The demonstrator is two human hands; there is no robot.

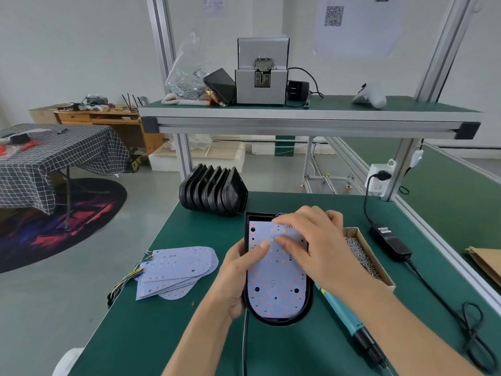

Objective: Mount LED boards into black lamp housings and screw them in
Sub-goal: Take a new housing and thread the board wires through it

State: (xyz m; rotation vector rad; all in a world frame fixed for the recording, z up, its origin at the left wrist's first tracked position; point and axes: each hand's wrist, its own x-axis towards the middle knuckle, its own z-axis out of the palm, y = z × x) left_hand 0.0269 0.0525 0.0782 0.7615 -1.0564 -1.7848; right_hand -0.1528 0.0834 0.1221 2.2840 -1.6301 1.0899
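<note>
Seating step: left hand (238, 278) grips the black housing (307, 297) edge, right hand (311, 240) presses flat fingers on the LED board (273, 283) beneath it; next, align holes and take the screwdriver (349, 318) beside the right wrist

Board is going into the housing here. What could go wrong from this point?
The LED board may seat skewed in the black housing: the right hand presses only its far end while the left hand grips the rim. The wires at that end might get pinched underneath. The screwdriver lies under the right forearm and may get knocked.
</note>
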